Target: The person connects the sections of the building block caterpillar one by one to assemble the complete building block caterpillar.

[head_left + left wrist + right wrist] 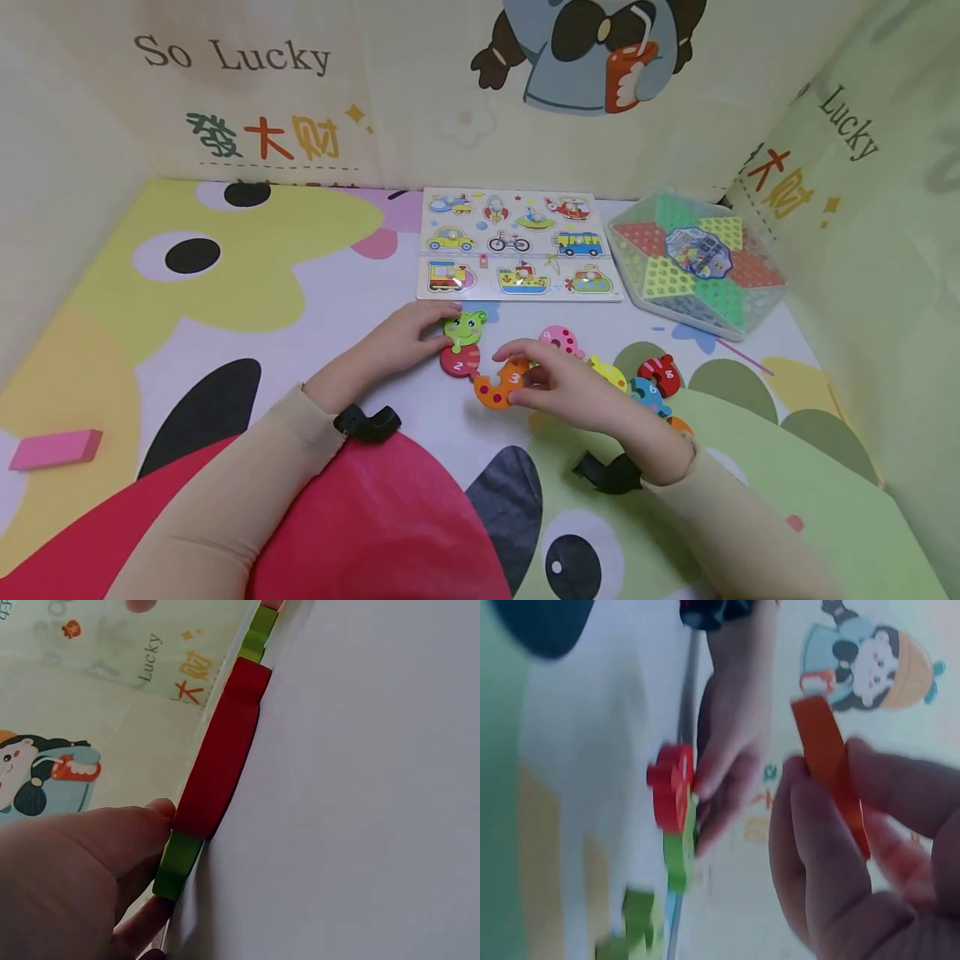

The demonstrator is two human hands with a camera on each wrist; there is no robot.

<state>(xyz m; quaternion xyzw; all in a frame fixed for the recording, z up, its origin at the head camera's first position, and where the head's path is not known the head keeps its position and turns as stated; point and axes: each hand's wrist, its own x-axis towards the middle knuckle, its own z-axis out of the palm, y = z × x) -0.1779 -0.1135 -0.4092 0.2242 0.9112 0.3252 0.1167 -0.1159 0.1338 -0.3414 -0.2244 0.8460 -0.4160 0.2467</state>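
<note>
My left hand grips the green frog-like head piece between thumb and fingers. The red piece marked 2 adjoins that head; in the left wrist view the red piece stands against the green one. My right hand pinches an orange piece marked 3, just right of the red one. Seen from the right wrist, the orange piece is between the thumb and fingers of my right hand.
Pink, yellow, blue and red pieces lie beyond and beside my right hand. Behind are a vehicle puzzle board and a hexagonal plastic case. A pink block lies far left.
</note>
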